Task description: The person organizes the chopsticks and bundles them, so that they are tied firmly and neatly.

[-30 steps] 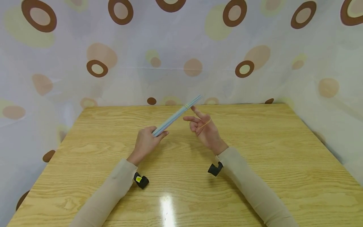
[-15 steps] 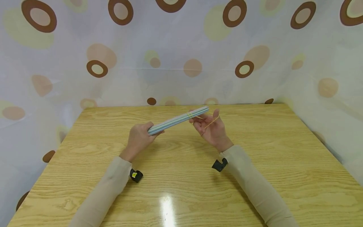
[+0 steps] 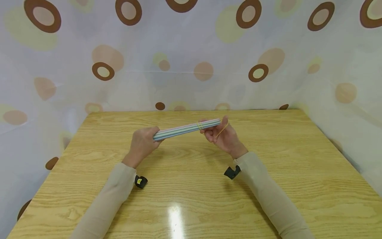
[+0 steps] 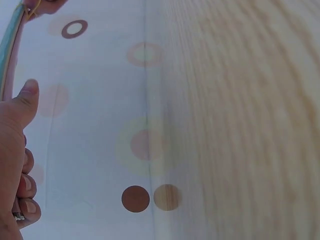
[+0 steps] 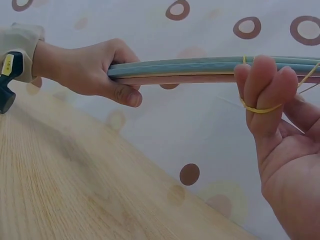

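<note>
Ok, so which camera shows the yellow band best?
The right wrist view: the yellow band looks biggest there, across fingers of the right hand. The head view shows it thin, around the bundle and at that hand; the left wrist view catches a bit, top left.

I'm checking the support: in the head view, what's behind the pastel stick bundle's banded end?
Parts of the right hand show above and below the pastel stick bundle, with the wooden table beyond. Whatever hand or table surface it covers cannot be seen.
</note>
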Motion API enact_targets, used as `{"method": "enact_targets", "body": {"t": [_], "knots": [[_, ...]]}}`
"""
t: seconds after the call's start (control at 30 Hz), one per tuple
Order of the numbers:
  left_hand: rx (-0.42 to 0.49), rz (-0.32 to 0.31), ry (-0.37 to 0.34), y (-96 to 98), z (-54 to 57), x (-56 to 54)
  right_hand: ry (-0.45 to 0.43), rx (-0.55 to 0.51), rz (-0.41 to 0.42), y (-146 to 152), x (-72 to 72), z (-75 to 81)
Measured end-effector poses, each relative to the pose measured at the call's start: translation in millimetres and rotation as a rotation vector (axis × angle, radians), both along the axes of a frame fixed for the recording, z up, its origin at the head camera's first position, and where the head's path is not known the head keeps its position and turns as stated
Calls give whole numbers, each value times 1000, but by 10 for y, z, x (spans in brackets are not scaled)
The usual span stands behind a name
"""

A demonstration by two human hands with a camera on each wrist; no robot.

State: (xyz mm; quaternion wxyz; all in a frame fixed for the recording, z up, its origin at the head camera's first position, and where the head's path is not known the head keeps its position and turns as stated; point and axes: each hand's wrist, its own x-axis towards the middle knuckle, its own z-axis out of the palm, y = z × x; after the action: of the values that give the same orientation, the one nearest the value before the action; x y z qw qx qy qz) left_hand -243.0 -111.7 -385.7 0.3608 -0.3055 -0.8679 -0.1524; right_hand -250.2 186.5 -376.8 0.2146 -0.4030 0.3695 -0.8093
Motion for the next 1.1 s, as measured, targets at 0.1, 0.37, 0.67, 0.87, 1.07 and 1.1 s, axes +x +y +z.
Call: {"method": "enact_targets", "body": {"t": [0.1, 0.37, 0.67, 0.87, 1.07, 1.1], "knots": [[4, -15, 40, -26, 4, -19, -4, 6, 23, -1, -11, 28], [-2, -34, 96, -46, -24, -30, -57, 63, 8, 19, 29, 40], [-14, -41, 108, -25, -2, -16, 106, 442, -373, 94, 44, 128], [-48, -19, 93, -39, -9, -3, 174, 721, -519, 145, 55, 208], [-81, 7, 61, -37, 12, 4, 198, 885, -572, 167, 47, 278], [-86, 10, 54, -35, 15, 6, 203, 906, -582, 171, 49, 287]]}}
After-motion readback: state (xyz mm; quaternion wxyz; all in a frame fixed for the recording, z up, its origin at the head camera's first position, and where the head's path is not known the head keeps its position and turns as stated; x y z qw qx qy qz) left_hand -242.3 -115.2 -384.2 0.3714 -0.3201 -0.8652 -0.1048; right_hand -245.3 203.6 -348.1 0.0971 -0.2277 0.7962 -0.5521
